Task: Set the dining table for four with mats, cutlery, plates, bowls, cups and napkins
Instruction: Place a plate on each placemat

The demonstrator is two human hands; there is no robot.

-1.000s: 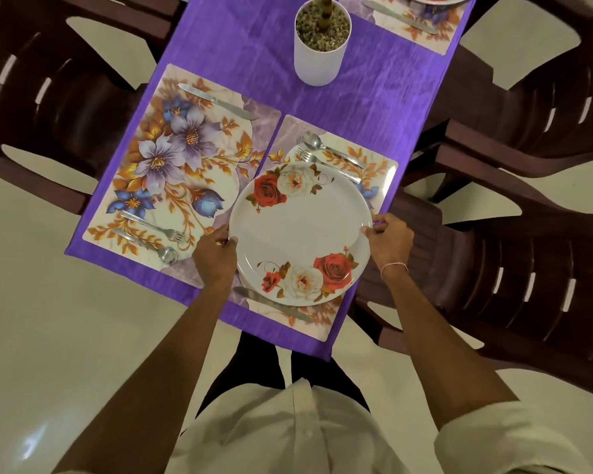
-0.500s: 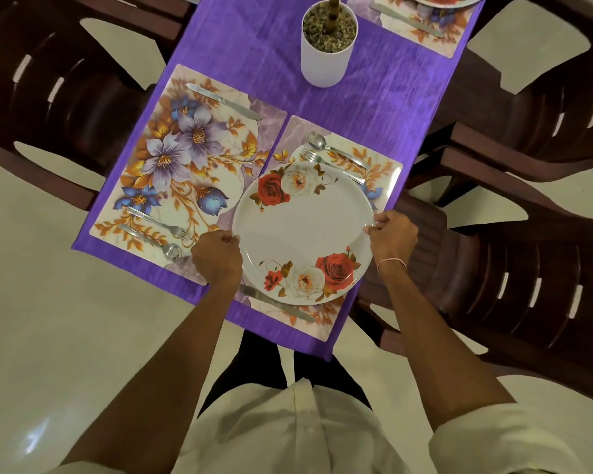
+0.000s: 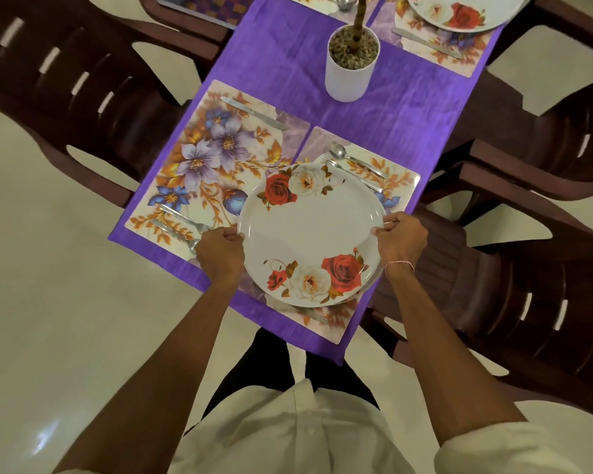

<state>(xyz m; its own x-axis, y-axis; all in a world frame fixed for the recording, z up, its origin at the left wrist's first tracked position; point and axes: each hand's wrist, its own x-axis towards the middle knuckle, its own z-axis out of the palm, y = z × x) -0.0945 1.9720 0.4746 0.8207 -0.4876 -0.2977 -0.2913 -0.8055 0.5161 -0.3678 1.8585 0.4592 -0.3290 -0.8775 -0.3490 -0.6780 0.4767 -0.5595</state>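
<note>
step: lower the round white rose-print plate [image 3: 310,230] flat and centred on the floral placemat [image 3: 403,177]; it overlaps the steel fork [image 3: 353,176] at 1 o'clock and the steel knife [image 3: 314,317] at 6, so shift it clear.
grip: left hand [image 3: 220,249] pinches the rim at 9 o'clock, right hand [image 3: 403,236] at 3.
plate: glossy, roses at 11 and 5; can't tell if it touches the mat.

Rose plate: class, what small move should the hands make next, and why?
Probably lower the plate onto the mat between fork and knife, then release: left hand and right hand grip its rim, and it hides most of the knife.
</note>
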